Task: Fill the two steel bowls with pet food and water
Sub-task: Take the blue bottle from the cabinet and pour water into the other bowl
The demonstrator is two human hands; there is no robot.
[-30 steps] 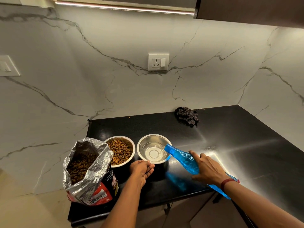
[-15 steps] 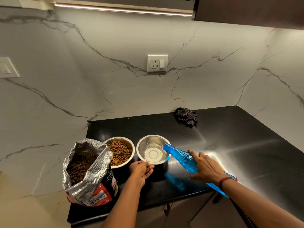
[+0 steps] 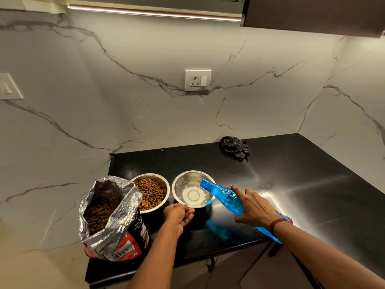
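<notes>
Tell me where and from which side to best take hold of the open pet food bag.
Probably take the pet food bag by its printed lower body, from the near right side: its foil top gapes open and crumpled, so a grip there could spill kibble.

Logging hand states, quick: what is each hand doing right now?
Left hand: holding the near rim of the water bowl.
Right hand: gripping the tilted blue bottle, pouring into that bowl.
</notes>
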